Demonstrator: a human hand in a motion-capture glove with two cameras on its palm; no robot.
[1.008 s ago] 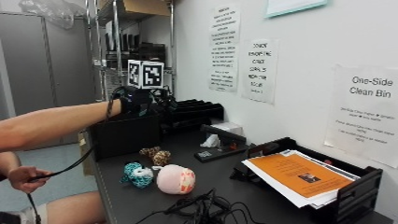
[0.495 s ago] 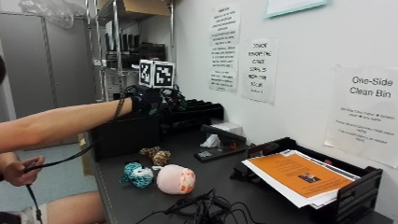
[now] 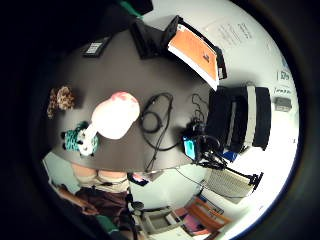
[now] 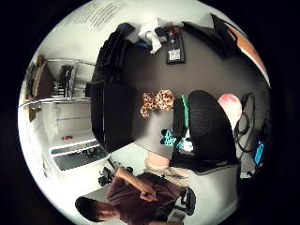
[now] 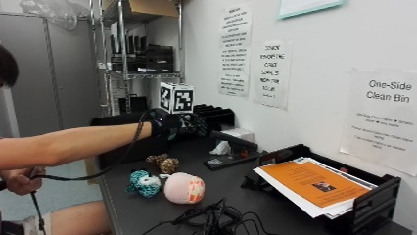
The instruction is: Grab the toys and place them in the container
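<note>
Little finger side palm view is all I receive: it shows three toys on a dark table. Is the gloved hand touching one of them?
Observer: No. The outside view shows the gloved right hand in the air above them, touching none.
Operator: I do not see a container. Where is it?
Observer: A black container stands close beside the leopard toy.
Operator: And the other hand, what does it do?
Observer: The bare hand holds a black cable, low under the outstretched arm.
</note>
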